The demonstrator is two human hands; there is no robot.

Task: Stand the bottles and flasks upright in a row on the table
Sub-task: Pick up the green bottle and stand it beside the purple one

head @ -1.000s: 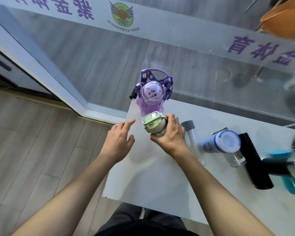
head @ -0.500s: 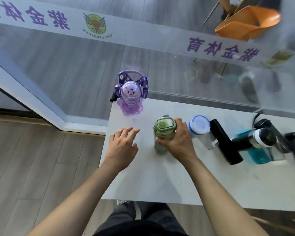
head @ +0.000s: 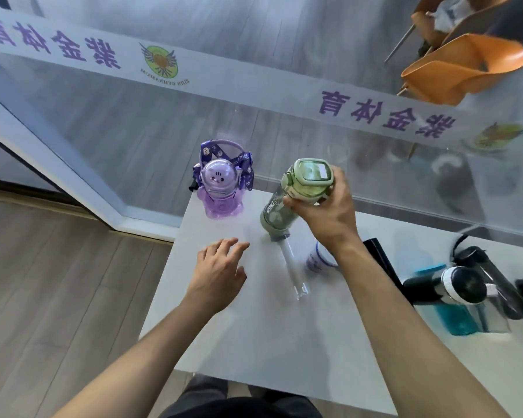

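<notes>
Near the middle of the frame the right hand (head: pixel 325 214) has its fingers and thumb clamped round the neck of the green bottle (head: pixel 280 206), just under its square lid. The bottle leans, lid toward the upper right, base down and to the left; whether the base touches the white table (head: pixel 254 342) cannot be told.

Left of it, at the table's upper-left corner, the purple bottle (head: pixel 221 191) stands upright with a strap looped over its domed cap, apart from the green one.

Directly below the green bottle's base a clear tube bottle (head: pixel 292 267) lies flat. Just right of that, a blue-lidded bottle (head: pixel 316 260) is mostly hidden behind the right forearm. Further right lie a black flask (head: pixel 381 260), a black bottle with white ring (head: pixel 453 288) and a teal bottle (head: pixel 456 319), crowded together and blurred at the right edge.

The left hand (head: pixel 218 273) hovers low over the table in the lower centre, fingers slack and slightly apart, holding nothing.

Behind the table a glass wall (head: pixel 254 110) carries a band of purple characters, with an orange chair (head: pixel 465 64) at upper right
</notes>
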